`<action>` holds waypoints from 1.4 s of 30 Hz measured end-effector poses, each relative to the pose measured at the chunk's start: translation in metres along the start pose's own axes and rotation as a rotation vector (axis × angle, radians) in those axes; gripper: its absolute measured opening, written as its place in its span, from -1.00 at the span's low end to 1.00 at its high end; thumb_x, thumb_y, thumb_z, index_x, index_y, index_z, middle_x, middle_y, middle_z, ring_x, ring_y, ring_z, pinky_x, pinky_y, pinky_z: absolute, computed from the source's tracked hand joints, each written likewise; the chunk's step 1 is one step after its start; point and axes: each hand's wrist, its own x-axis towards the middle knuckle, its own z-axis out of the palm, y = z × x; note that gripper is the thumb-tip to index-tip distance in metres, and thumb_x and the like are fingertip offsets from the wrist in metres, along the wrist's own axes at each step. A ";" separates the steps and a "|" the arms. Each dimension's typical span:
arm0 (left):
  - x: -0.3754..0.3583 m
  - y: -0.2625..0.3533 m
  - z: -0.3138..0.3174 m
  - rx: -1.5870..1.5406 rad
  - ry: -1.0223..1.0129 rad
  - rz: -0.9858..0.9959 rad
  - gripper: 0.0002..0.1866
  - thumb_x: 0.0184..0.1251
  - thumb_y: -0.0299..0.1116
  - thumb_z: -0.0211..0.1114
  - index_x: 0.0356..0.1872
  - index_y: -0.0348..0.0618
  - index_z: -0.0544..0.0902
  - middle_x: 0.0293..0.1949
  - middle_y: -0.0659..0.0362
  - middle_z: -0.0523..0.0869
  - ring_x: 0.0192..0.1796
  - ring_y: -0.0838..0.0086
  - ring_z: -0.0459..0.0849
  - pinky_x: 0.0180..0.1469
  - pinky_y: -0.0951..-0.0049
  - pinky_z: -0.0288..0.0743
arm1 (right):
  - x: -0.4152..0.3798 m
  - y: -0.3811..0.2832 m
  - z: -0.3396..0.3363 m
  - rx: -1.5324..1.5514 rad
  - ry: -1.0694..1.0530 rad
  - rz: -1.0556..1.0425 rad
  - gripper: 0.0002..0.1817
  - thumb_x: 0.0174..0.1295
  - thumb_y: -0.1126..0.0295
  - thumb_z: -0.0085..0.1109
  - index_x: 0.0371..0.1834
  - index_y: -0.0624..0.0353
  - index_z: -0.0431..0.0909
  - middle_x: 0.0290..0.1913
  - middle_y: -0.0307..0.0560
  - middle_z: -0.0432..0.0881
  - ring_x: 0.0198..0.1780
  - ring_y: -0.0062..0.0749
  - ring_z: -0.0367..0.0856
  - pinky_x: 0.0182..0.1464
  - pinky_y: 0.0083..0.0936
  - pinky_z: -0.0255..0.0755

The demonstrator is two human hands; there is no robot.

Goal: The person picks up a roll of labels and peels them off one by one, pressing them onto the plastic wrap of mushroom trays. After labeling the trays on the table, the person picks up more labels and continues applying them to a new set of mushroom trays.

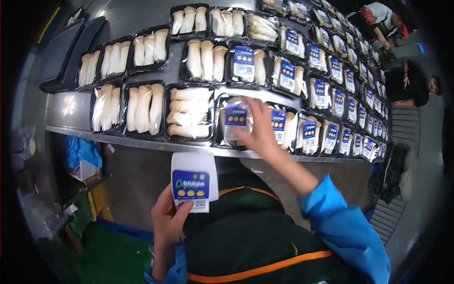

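My left hand (pixel 170 213) pinches a stack of white label sheets, with a blue printed label (pixel 190 183) on top, low in front of my body. My right hand (pixel 260 128) rests, fingers apart, over a film-wrapped black tray of king oyster mushrooms (pixel 228 102) at the table's front edge. Under those fingers a blue and white label (pixel 236 119) lies on the film, its right edge partly covered. Left of it is an unlabelled mushroom pack (pixel 190 113), its mushrooms lying crosswise. A labelled pack (pixel 283 125) sits directly right, partly behind my wrist.
Rows of labelled packs (pixel 309 135) stretch along the steel table (pixel 71 111) to the right. Several unlabelled packs (pixel 144 109) stand at left, near a dark grey device (pixel 68 54). Two other people (pixel 378 16) are at the far right. Blue plastic (pixel 82 151) hangs below the table.
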 end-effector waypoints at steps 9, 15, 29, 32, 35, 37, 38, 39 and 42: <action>0.037 0.006 0.005 0.580 -0.102 0.482 -0.44 0.07 -0.63 0.23 0.14 -0.33 0.26 -0.19 0.15 0.57 -0.16 0.46 0.54 -0.01 0.47 0.39 | -0.049 -0.094 -0.032 0.877 -0.421 0.301 -0.70 0.13 0.37 0.22 -0.11 0.21 0.44 -0.41 -0.08 0.60 -0.44 -0.43 0.58 -0.40 -0.61 0.41; 0.048 0.022 0.018 0.485 -0.184 0.621 -0.90 -0.05 -0.57 0.34 -0.47 -0.21 0.61 -0.61 0.21 0.49 -0.52 0.45 0.43 -0.06 0.34 0.32 | -0.054 -0.110 -0.057 0.541 -0.257 0.158 -0.78 0.03 0.54 0.26 -0.21 0.24 0.59 -0.34 -0.07 0.62 -0.32 -0.44 0.61 -0.33 -0.57 0.50; 0.005 -0.030 -0.058 0.446 0.250 0.279 -0.90 0.13 -0.54 0.25 -0.33 -0.32 0.64 -0.25 0.12 0.64 -0.24 0.47 0.59 -0.15 0.53 0.41 | 0.127 -0.071 -0.002 0.599 -0.628 0.127 -0.80 0.01 0.55 0.22 -0.26 0.26 0.52 -0.36 -0.22 0.58 -0.31 -0.61 0.52 -0.23 -0.67 0.40; -0.023 -0.030 -0.092 0.087 0.410 0.081 -0.82 0.12 -0.58 0.25 -0.22 -0.35 0.60 -0.16 0.12 0.63 -0.14 0.51 0.59 -0.07 0.54 0.42 | 0.146 -0.086 0.012 0.153 -0.902 -0.254 -0.77 -0.09 0.60 0.16 -0.29 0.21 0.51 -0.41 -0.24 0.54 -0.32 -0.58 0.50 -0.23 -0.60 0.39; -0.038 -0.010 -0.102 -0.251 0.449 0.275 -0.74 0.12 -0.62 0.24 -0.12 -0.38 0.55 -0.14 0.12 0.63 -0.11 0.51 0.59 -0.05 0.55 0.44 | 0.146 -0.084 0.054 -0.028 -1.142 -0.510 -0.68 -0.18 0.57 0.13 -0.24 0.19 0.53 -0.27 0.00 0.58 -0.19 -0.19 0.54 -0.16 -0.38 0.39; -0.042 -0.003 -0.098 -0.299 0.463 0.270 -0.72 0.10 -0.65 0.24 -0.12 -0.37 0.54 -0.12 0.09 0.64 -0.09 0.50 0.60 -0.03 0.54 0.45 | 0.141 -0.086 0.080 -0.241 -1.181 -0.590 -0.67 -0.15 0.54 0.13 -0.20 0.16 0.53 -0.26 0.02 0.52 -0.13 -0.09 0.49 -0.14 -0.32 0.38; -0.045 -0.009 -0.099 -0.307 0.477 0.271 -0.72 0.10 -0.65 0.24 -0.12 -0.37 0.54 -0.12 0.09 0.64 -0.09 0.50 0.60 -0.03 0.54 0.45 | 0.138 -0.082 0.086 -0.246 -1.191 -0.602 -0.67 -0.15 0.54 0.13 -0.20 0.16 0.53 -0.26 0.02 0.52 -0.13 -0.09 0.49 -0.14 -0.32 0.38; -0.052 -0.018 -0.100 -0.304 0.429 0.245 -0.73 0.09 -0.66 0.24 -0.13 -0.37 0.54 -0.10 0.08 0.63 -0.07 0.49 0.60 -0.01 0.54 0.44 | 0.135 -0.074 0.091 -0.261 -1.079 -0.674 -0.66 -0.14 0.54 0.15 -0.19 0.13 0.53 -0.25 0.00 0.49 -0.11 -0.09 0.47 -0.13 -0.32 0.37; -0.057 -0.026 -0.084 -0.327 0.433 0.141 -0.77 0.08 -0.68 0.23 -0.19 -0.36 0.54 -0.12 0.13 0.62 -0.06 0.53 0.57 0.03 0.53 0.42 | 0.120 -0.060 0.092 -0.261 -0.838 -0.811 -0.67 -0.03 0.49 0.14 -0.12 0.00 0.51 -0.22 -0.06 0.42 -0.10 -0.15 0.42 -0.10 -0.31 0.33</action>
